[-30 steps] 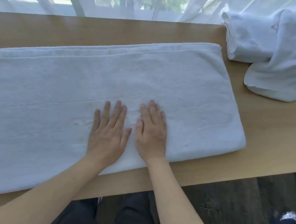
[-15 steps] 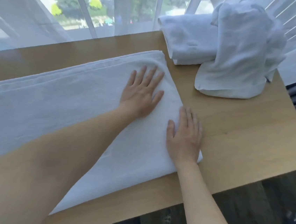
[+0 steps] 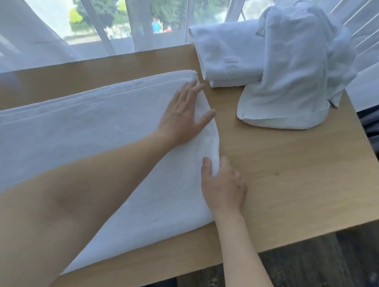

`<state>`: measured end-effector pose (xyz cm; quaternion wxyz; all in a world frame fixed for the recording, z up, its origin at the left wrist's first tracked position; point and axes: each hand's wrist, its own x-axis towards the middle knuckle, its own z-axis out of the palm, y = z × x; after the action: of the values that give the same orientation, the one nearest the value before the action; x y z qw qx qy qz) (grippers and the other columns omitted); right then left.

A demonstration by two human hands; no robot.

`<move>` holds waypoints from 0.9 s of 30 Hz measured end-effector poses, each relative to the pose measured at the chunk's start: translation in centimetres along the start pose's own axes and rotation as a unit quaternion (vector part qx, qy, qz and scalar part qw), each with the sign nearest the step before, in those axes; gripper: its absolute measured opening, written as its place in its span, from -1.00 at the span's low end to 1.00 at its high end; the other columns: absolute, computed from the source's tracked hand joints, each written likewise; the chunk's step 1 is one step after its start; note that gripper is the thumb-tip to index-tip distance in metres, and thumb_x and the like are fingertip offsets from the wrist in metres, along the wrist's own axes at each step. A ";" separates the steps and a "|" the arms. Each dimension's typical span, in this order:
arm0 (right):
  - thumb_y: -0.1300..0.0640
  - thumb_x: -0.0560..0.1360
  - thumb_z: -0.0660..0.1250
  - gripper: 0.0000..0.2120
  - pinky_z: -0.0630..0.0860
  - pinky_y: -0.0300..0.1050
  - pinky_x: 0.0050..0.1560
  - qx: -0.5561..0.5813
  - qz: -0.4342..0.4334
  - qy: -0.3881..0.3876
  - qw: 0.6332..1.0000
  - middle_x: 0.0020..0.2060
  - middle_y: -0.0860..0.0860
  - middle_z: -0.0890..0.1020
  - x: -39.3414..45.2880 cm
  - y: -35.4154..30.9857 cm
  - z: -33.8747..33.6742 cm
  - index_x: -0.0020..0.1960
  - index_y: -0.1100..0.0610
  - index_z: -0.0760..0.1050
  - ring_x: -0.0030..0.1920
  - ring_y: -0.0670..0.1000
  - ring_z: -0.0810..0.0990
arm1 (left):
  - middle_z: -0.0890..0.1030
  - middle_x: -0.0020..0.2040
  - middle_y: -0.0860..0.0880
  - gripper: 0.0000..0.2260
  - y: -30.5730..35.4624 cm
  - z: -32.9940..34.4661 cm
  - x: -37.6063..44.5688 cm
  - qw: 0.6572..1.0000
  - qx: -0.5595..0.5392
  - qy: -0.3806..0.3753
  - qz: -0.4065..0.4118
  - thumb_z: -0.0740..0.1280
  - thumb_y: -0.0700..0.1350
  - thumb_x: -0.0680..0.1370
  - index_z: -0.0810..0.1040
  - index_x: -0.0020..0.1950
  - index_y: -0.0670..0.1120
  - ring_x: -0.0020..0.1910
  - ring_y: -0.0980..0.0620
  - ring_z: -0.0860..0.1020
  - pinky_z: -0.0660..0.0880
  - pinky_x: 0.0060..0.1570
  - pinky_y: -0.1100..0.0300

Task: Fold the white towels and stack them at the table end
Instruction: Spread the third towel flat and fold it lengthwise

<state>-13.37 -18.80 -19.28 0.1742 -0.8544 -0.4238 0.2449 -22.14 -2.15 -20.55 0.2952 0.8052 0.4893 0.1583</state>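
table [image 3: 296, 182] | left hand [image 3: 182, 117] still flat on towel [image 3: 79, 131] | right hand [image 3: 223, 186] now pinches edge

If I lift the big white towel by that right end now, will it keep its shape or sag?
Likely sag: the big white towel is soft cloth, and its end already bulges where the right hand grips it. It probably drags rather than slides, lying flat along the wooden table. The left hand pressing on it may pin that corner.
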 end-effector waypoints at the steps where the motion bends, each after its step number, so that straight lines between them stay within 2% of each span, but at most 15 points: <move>1: -0.21 0.60 0.16 -0.65 0.29 -0.06 -0.31 0.040 -0.011 -0.027 0.999 -0.34 -0.09 0.46 0.1 -0.4 -0.4 -0.21 0.01 0.31 -0.31 -0.01 0.44 | 0.23 0.59 -0.07 -0.39 0.0 -0.3 -0.7 0.999 -0.034 0.014 -0.001 0.31 0.18 0.60 0.25 0.55 -0.05 0.56 -0.07 0.15 0.06 0.53 0.10; 3: -0.19 0.59 0.20 -0.68 0.28 -0.14 -0.32 0.086 -0.053 -0.065 0.993 -0.31 -0.11 0.44 -0.1 -1.7 -1.3 -0.24 -0.05 0.25 -0.30 -0.11 0.42 | 0.40 0.46 -0.06 -0.44 -0.2 -0.9 -1.6 0.996 -0.079 0.026 -0.029 0.37 0.15 0.57 0.36 0.47 -0.10 0.44 -0.06 0.31 0.24 0.47 0.05; 5: -0.17 0.60 0.21 -0.72 0.35 -0.12 -0.20 0.091 -0.104 -0.106 0.985 -0.20 -0.11 0.43 -0.6 -3.3 -1.8 -0.17 -0.05 0.26 -0.21 -0.10 0.44 | 0.46 0.37 -0.01 -0.45 -0.1 -2.1 -1.7 0.984 -0.155 0.020 -0.090 0.38 0.17 0.56 0.38 0.45 -0.09 0.32 0.01 0.42 0.37 0.38 0.03; 8: -0.20 0.61 0.17 -0.79 0.36 -0.01 -0.03 0.047 -0.177 -0.160 0.970 -0.06 -0.13 0.42 -1.3 -6.3 -2.2 0.00 -0.07 0.29 -0.09 0.03 0.47 | 0.45 0.32 0.04 -0.33 -0.2 -5.1 -1.4 0.925 -0.332 -0.025 -0.183 0.40 0.23 0.53 0.25 0.54 0.02 0.17 0.21 0.47 0.47 0.21 0.15; 10: -0.19 0.63 0.15 -0.76 0.38 0.03 -0.08 -0.011 -0.235 -0.176 0.956 -0.03 -0.10 0.42 -1.9 -8.6 -2.1 0.11 -0.04 0.32 -0.09 0.12 0.50 | 0.42 0.31 0.03 -0.24 -0.9 -7.4 -1.2 0.900 -0.376 -0.056 -0.212 0.46 0.22 0.49 0.13 0.56 0.14 0.18 0.17 0.49 0.47 0.13 0.18; 13: -0.13 0.65 0.15 -0.71 0.34 0.00 -0.21 -0.096 -0.321 -0.168 0.927 -0.04 -0.02 0.45 -3.6 -12.2 -1.1 0.22 0.05 0.35 -0.14 0.17 0.54 | 0.44 0.29 0.04 -0.17 -2.2 -10.4 -1.7 0.925 -0.300 -0.071 -0.220 0.54 0.16 0.43 0.14 0.55 0.14 0.24 0.05 0.50 0.48 0.16 0.13; 16: -0.06 0.65 0.18 -0.74 0.30 -0.01 -0.23 -0.115 -0.364 -0.168 0.909 -0.07 0.00 0.47 -5.9 -15.3 0.2 0.25 0.07 0.37 -0.25 0.15 0.44 | 0.54 0.27 0.02 -0.32 -4.0 -13.0 -2.9 0.941 -0.227 -0.013 -0.252 0.55 0.12 0.41 0.37 0.44 0.01 0.25 0.00 0.52 0.50 0.25 0.02; 19: 0.00 0.64 0.23 -0.76 0.25 -0.03 -0.25 -0.115 -0.387 -0.166 0.900 -0.14 -0.02 0.40 -8.4 -18.3 1.9 0.25 0.08 0.38 -0.28 0.11 0.35 | 0.63 0.10 0.02 -0.55 -6.3 -16.0 -5.4 0.933 -0.211 0.067 -0.282 0.53 0.13 0.42 0.54 0.22 -0.03 0.12 -0.02 0.60 0.56 0.14 0.02; 21: 0.06 0.62 0.27 -0.74 0.26 -0.02 -0.25 -0.131 -0.394 -0.178 0.892 -0.11 0.01 0.43 -10.1 -20.3 3.2 0.27 0.09 0.37 -0.29 0.11 0.35 | 0.66 0.07 0.00 -0.60 -8.0 -18.3 -7.7 0.929 -0.210 0.101 -0.288 0.53 0.10 0.44 0.59 0.19 -0.06 0.08 -0.04 0.62 0.57 0.10 0.01; 23: 0.14 0.59 0.33 -0.72 0.24 -0.04 -0.26 -0.165 -0.407 -0.197 0.876 -0.11 0.04 0.42 -12.0 -22.2 4.6 0.27 0.11 0.37 -0.29 0.10 0.34 | 0.68 0.08 -0.02 -0.65 -9.7 -20.5 -10.5 0.926 -0.217 0.139 -0.277 0.53 0.04 0.47 0.62 0.18 -0.07 0.09 -0.04 0.63 0.56 0.15 -0.04; 25: 0.19 0.56 0.36 -0.69 0.24 -0.06 -0.24 -0.190 -0.419 -0.217 0.861 -0.05 0.06 0.48 -14.0 -24.2 5.8 0.26 0.13 0.38 -0.24 0.13 0.44 | 0.69 0.08 -0.01 -0.68 -11.2 -22.6 -13.3 0.915 -0.244 0.170 -0.273 0.54 0.03 0.46 0.64 0.15 -0.03 0.10 -0.03 0.63 0.55 0.19 -0.07; 27: 0.17 0.57 0.36 -0.70 0.26 -0.05 -0.20 -0.196 -0.429 -0.243 0.848 0.03 0.09 0.52 -16.0 -26.3 6.8 0.26 0.14 0.38 -0.08 0.16 0.56 | 0.71 0.07 0.00 -0.64 -12.8 -24.7 -16.3 0.899 -0.286 0.191 -0.273 0.54 0.09 0.41 0.66 0.13 -0.01 0.11 -0.03 0.65 0.56 0.19 -0.09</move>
<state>-42.33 -15.88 -7.25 -0.0181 -0.5172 -0.8161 0.2572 -52.10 -4.13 -8.91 0.4451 0.4758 0.6705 0.3550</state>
